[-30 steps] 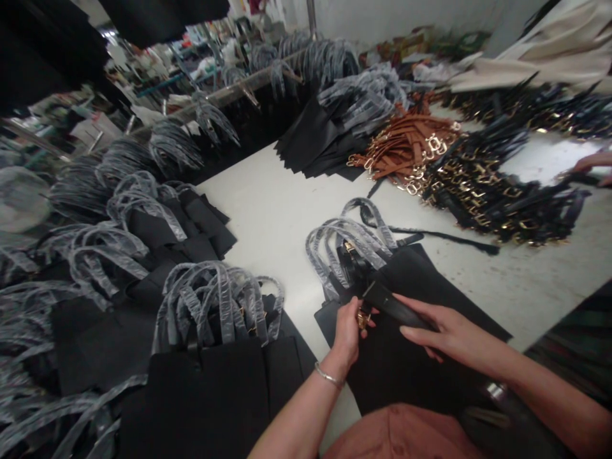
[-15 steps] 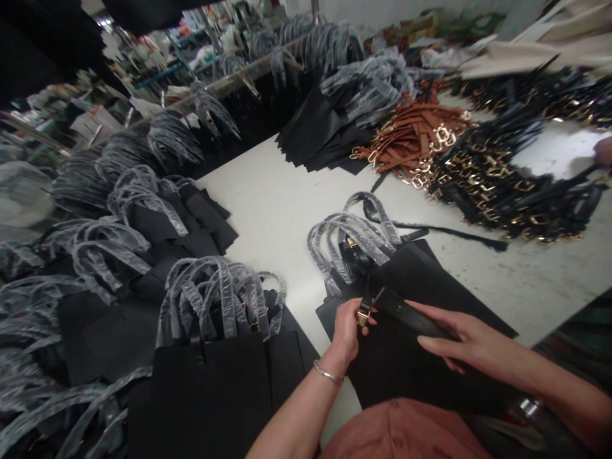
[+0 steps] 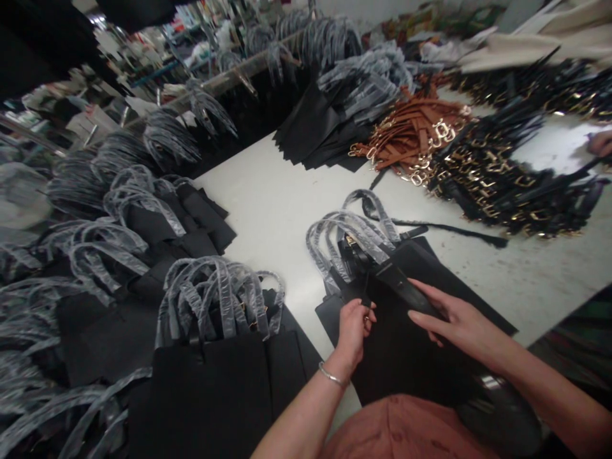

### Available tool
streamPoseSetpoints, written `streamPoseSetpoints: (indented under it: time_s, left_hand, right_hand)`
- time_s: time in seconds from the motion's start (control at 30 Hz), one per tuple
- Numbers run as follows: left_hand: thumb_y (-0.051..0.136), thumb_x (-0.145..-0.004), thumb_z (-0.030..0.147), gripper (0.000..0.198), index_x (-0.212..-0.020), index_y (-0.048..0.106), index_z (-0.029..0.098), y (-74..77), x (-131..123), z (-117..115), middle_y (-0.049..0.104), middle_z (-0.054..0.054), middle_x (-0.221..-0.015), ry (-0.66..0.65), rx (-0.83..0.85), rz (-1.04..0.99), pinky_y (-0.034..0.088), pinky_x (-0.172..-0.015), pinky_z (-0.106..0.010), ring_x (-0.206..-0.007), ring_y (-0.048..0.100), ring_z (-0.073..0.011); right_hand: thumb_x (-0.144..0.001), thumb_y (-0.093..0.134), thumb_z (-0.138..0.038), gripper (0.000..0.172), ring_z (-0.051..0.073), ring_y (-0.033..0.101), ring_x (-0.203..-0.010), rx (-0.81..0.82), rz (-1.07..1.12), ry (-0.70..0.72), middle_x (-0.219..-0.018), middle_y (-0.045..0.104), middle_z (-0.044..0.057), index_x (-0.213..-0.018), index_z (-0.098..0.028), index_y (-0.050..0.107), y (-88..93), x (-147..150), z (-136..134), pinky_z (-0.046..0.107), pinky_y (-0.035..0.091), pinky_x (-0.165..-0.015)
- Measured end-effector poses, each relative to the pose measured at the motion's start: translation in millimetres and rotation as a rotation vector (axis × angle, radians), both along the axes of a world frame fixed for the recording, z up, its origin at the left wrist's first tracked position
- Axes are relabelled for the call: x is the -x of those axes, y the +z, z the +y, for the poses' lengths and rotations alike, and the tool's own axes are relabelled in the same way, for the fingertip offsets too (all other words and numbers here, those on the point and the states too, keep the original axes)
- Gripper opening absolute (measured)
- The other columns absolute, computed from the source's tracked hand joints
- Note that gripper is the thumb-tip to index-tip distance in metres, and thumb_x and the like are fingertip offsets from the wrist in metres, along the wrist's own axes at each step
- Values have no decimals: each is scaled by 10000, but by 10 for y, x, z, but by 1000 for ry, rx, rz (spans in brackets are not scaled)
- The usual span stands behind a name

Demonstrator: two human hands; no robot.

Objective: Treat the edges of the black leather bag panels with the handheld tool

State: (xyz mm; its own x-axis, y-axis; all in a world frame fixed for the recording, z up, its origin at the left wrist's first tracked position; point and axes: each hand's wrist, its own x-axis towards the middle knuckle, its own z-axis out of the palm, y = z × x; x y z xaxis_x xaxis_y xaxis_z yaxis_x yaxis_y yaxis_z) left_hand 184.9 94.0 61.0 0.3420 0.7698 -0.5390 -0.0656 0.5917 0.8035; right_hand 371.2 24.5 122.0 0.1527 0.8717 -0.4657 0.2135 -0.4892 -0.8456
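Observation:
In front of me lies a stack of black bags (image 3: pixel 382 344), their handles (image 3: pixel 335 236) wrapped in clear plastic. My left hand (image 3: pixel 354 322) is closed at the bag's upper edge, pinching a narrow black strap (image 3: pixel 361 290); a speck of gold metal shows at the fingers. My right hand (image 3: pixel 444 312) grips a wide, flat black strap (image 3: pixel 404 287) between thumb and fingers, its far end pointing toward the handles. A gold buckle (image 3: pixel 350 240) sits among the handles just beyond my left hand.
More black bags (image 3: pixel 215 382) with wrapped handles crowd the left. Brown straps with gold hooks (image 3: pixel 406 140) and a heap of black straps (image 3: pixel 497 178) lie at the back right of the white table (image 3: pixel 258 185). Another person's hand (image 3: pixel 600 143) shows at the right edge.
The wide black strap in my right hand has moved slightly away from me, toward the handles. My left hand has turned, and the gold clasp seen at its fingers is now mostly hidden.

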Motion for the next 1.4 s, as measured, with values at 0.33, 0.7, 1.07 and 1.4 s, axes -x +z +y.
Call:
streamPoseSetpoints:
  time_s: [0.33, 0.7, 1.07, 1.4]
  left_hand:
    - [528, -668, 282, 192, -794, 574, 145, -31, -16, -20, 441, 57, -545, 22, 38, -56, 123, -385, -206, -409, 285, -50]
    - [528, -748, 248, 248, -967, 534, 133, -29, -22, -121, 612, -18, -740, -56, -62, -149, 306, -468, -204, -511, 422, -73]
    - [479, -942, 439, 306, -900, 519, 139, 48, -75, -378, 562, -19, -737, -175, -300, -126, 397, -575, -246, -598, 484, -102]
    - [558, -885, 520, 373, -854, 519, 150, 148, -113, -424, 561, -20, -714, -165, -186, -217, 376, -560, -248, -575, 462, -101]
  right_hand:
    - [-795, 656, -536, 814, 132, 542, -545, 23, -16, -17, -920, 682, 27, -1483, -245, 332, -103, -2, -84, 286, 478, -507]
    - [-778, 624, -541, 830, 222, 677, -742, -33, -186, 21, -1116, 702, 88, -1476, -183, 354, -110, 82, -76, 332, 542, -646]
    - [-746, 657, -464, 835, 269, 701, -912, -67, -564, 6, -1015, 725, 100, -1466, -146, 377, -124, 262, 180, 328, 526, -760]
    - [-747, 643, -349, 797, 231, 710, -866, -95, -537, -10, -999, 734, 60, -1479, -201, 363, -77, 267, 156, 302, 525, -745]
